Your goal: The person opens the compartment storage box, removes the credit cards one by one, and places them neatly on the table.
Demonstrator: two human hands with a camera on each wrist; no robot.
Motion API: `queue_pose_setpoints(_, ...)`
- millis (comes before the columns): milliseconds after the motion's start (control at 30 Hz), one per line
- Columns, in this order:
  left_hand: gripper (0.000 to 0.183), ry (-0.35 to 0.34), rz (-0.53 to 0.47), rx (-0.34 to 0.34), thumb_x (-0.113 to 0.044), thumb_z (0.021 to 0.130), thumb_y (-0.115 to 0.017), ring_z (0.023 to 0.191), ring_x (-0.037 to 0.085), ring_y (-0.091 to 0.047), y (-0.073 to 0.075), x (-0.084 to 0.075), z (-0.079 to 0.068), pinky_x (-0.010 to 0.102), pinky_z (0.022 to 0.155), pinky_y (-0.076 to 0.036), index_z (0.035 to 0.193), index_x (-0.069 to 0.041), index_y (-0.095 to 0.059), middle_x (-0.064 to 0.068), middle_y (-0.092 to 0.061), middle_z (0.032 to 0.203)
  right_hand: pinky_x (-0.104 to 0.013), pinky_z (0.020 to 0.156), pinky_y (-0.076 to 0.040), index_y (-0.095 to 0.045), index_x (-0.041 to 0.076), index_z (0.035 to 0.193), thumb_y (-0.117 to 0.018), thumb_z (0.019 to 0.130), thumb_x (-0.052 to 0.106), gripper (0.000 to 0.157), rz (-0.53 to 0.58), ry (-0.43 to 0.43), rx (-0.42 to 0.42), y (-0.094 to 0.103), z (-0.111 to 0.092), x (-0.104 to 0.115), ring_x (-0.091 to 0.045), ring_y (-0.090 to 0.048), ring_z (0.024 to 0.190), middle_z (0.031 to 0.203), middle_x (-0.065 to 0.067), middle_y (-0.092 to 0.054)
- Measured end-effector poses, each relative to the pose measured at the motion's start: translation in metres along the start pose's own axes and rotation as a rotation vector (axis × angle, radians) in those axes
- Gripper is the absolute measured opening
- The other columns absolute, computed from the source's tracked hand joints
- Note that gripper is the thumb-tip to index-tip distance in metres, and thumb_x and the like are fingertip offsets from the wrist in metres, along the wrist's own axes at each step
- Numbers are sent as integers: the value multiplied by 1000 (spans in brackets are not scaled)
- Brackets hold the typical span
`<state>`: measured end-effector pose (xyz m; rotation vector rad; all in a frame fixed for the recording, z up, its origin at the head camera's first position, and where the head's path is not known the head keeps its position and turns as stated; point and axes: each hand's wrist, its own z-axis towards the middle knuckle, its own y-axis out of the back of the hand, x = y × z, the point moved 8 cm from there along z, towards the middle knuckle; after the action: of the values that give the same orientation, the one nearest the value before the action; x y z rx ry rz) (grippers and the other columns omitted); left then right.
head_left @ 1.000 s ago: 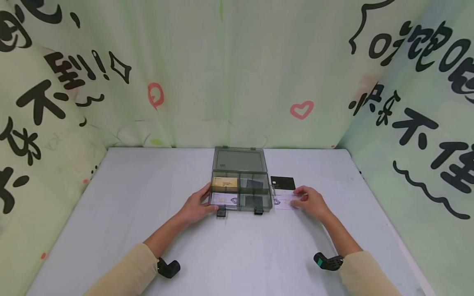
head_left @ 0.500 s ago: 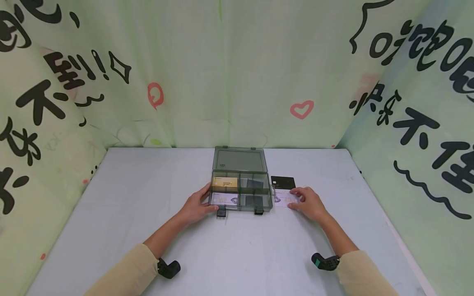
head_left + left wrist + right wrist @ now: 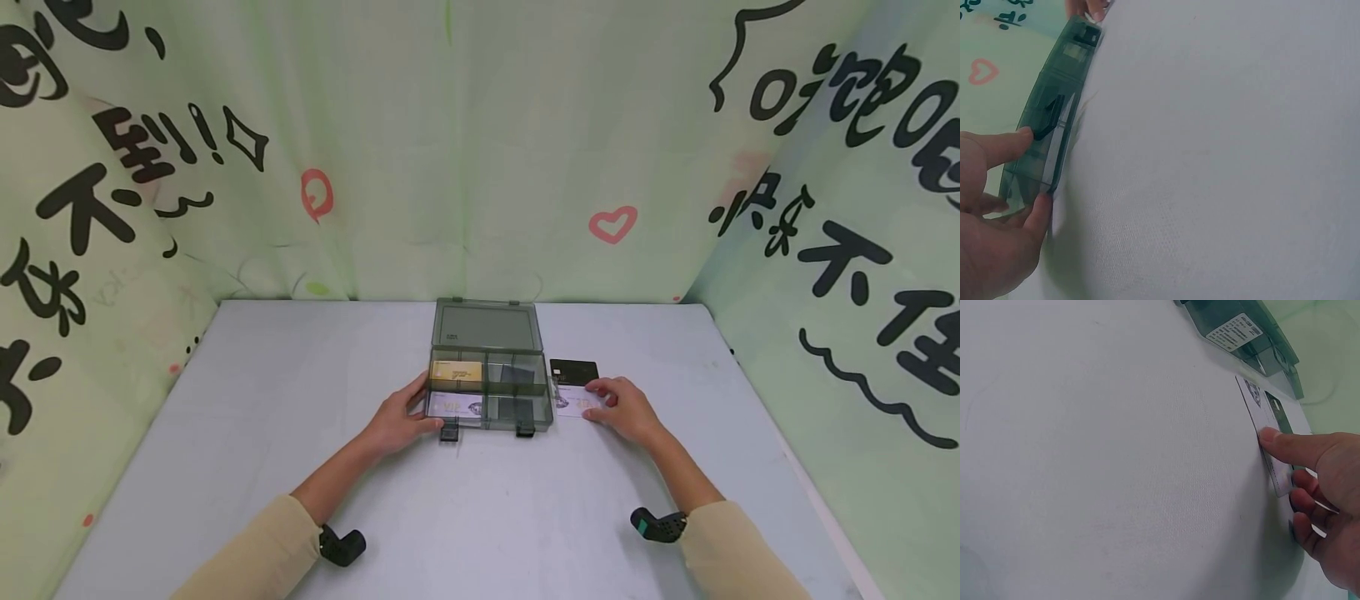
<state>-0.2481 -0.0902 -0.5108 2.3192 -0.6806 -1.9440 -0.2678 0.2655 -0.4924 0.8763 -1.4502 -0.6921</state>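
Just shifted leftward, my right hand [image 3: 626, 408] pinches the pale card [image 3: 574, 402] right of centre, seemingly secure; my left hand [image 3: 393, 422] grips the box [image 3: 487, 348].

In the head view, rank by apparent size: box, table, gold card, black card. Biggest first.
1. Table
2. Box
3. Gold card and black card: too alike to rank.

White card [image 3: 574, 402]: right hand [image 3: 624, 410] hides its right end in the head view. Label [image 3: 1235, 332] on box [image 3: 1217, 312] is too small to read. Sleeves [image 3: 251, 546] run off the near side; wall lettering [image 3: 855, 240] is cut left and right.
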Motion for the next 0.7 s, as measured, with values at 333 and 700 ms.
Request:
queue_pose_setpoints(333, 91, -5, -4, 1, -8, 82, -76, 145, 27, -32, -1, -1, -1, 36, 108, -46, 155, -14, -22, 11, -25, 160, -28, 72, -43, -64, 6, 120, -76, 83, 19, 41, 5, -29, 5, 0, 4, -3, -25, -50, 91, 108, -15, -57)
queue_pose_setpoints(700, 91, 5, 8, -10, -8, 82, -76, 145, 27, -32, 0, -1, -1, 37, 108, -46, 155, -15, -22, 11, -26, 160, -28, 71, -43, -65, 7, 118, -74, 85, 20, 37, 60, -6, -19, 4, 4, 6, -24, -51, 90, 106, -14, -58)
